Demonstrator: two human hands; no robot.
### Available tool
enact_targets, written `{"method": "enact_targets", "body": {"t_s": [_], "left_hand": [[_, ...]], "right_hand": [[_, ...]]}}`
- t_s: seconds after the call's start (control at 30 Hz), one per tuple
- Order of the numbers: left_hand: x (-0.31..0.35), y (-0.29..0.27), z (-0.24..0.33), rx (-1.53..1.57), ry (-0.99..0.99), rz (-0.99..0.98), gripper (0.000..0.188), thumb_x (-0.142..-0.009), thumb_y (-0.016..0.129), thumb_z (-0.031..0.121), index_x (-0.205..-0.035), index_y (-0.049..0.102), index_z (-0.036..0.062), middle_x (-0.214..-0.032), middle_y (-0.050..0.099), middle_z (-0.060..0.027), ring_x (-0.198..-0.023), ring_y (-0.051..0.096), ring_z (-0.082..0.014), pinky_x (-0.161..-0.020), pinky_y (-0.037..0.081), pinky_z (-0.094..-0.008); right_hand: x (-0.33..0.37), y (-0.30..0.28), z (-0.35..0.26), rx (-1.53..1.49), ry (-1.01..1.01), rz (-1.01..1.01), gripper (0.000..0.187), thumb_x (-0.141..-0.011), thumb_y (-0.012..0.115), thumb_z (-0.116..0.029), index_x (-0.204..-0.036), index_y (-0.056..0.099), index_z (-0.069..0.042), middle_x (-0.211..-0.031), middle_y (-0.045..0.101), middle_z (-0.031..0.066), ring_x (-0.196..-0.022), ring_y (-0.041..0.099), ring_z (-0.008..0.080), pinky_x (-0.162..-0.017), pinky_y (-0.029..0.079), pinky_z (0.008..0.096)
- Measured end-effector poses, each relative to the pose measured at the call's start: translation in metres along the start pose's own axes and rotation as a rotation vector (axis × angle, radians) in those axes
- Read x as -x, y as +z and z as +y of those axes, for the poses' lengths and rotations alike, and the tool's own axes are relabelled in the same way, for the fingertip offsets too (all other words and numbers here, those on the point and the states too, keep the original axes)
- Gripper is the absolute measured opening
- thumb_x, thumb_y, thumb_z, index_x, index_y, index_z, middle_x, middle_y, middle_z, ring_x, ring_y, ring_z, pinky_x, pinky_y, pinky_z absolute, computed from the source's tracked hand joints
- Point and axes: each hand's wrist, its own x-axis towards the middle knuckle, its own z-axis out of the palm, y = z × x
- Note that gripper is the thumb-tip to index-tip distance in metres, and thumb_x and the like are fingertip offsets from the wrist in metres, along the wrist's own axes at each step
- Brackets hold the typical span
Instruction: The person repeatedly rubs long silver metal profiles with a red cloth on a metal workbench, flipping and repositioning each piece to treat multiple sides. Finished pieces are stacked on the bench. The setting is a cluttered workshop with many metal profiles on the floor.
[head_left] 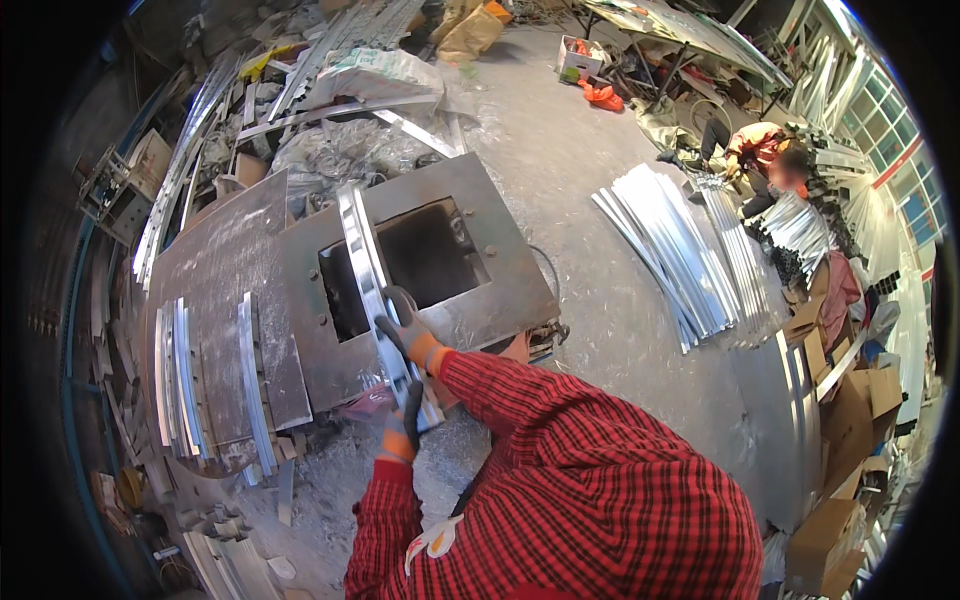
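Observation:
A long, shiny metal profile (364, 245) lies slantwise across the rectangular opening of a steel table (507, 235), its near end jutting past the table's front edge. My right hand (408, 328), in a dark glove with an orange cuff, is closed around the profile near the opening's front side. Lower down, my left hand (404, 428), gloved alike, grips the same profile by its near end. Some of the fingers of both hands are hidden behind the metal.
Several short metal profiles (177, 380) rest on a steel plate (222, 262) at the left. Scrap strips and plastic sacks (375, 80) pile up behind the table. On the floor at right lie bundled profiles (672, 250); a person (757, 150) crouches beyond, near cardboard boxes (848, 425).

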Motion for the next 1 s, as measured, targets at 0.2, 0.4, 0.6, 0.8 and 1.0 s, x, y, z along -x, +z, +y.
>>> {"method": "enact_targets", "body": {"t_s": [0.2,0.4,0.6,0.8,1.0], "left_hand": [[-0.061,-0.001,-0.067,0.082,-0.215,0.025,0.062,-0.094,0.052,0.003,-0.151,0.042,0.0255,-0.13,0.062,-0.021,-0.107,0.065,-0.0402,-0.088,0.054,-0.0436],[0.004,0.028,0.015,0.633,-0.659,0.171,0.062,-0.093,0.069,0.044,-0.134,0.051,0.001,-0.115,0.061,-0.0184,-0.103,0.061,-0.0282,-0.09,0.049,-0.0403],[0.139,0.13,-0.005,0.791,-0.846,0.17,0.072,-0.084,0.079,0.042,-0.135,0.046,0.0036,-0.115,0.061,-0.0094,-0.102,0.06,-0.0214,-0.09,0.05,-0.0361],[0.144,0.121,-0.011,0.78,-0.862,0.149,0.067,-0.086,0.078,0.038,-0.135,0.047,0.0042,-0.116,0.061,-0.0093,-0.105,0.06,-0.0208,-0.091,0.05,-0.0354],[-0.008,0.016,-0.024,0.637,-0.734,0.165,0.045,-0.097,0.063,0.022,-0.141,0.054,0.0228,-0.115,0.063,-0.0177,-0.095,0.066,-0.0326,-0.08,0.054,-0.0401]], "right_hand": [[-0.059,0.027,-0.019,0.499,0.45,-0.183,0.101,-0.085,0.063,-0.062,-0.156,0.021,-0.005,-0.143,0.042,0.0349,-0.131,0.049,0.0467,-0.108,0.043,0.0445],[0.035,0.01,-0.022,0.18,0.398,-0.096,0.097,-0.077,0.076,-0.05,-0.147,0.032,0.0,-0.116,0.063,0.0345,-0.112,0.062,0.0472,-0.093,0.052,0.0487],[0.181,0.003,-0.02,0.126,0.244,-0.051,0.072,-0.082,0.079,-0.025,-0.139,0.042,-0.001,-0.122,0.061,0.0185,-0.109,0.063,0.0286,-0.093,0.05,0.0395],[0.174,0.003,-0.03,0.026,0.267,-0.101,0.09,-0.08,0.077,-0.042,-0.147,0.032,-0.004,-0.129,0.058,0.0286,-0.121,0.058,0.0435,-0.097,0.048,0.0477],[0.011,0.015,-0.05,0.312,0.6,-0.187,0.101,-0.078,0.07,-0.064,-0.14,0.035,0.008,-0.128,0.057,0.0362,-0.122,0.057,0.0459,-0.102,0.047,0.0458]]}}
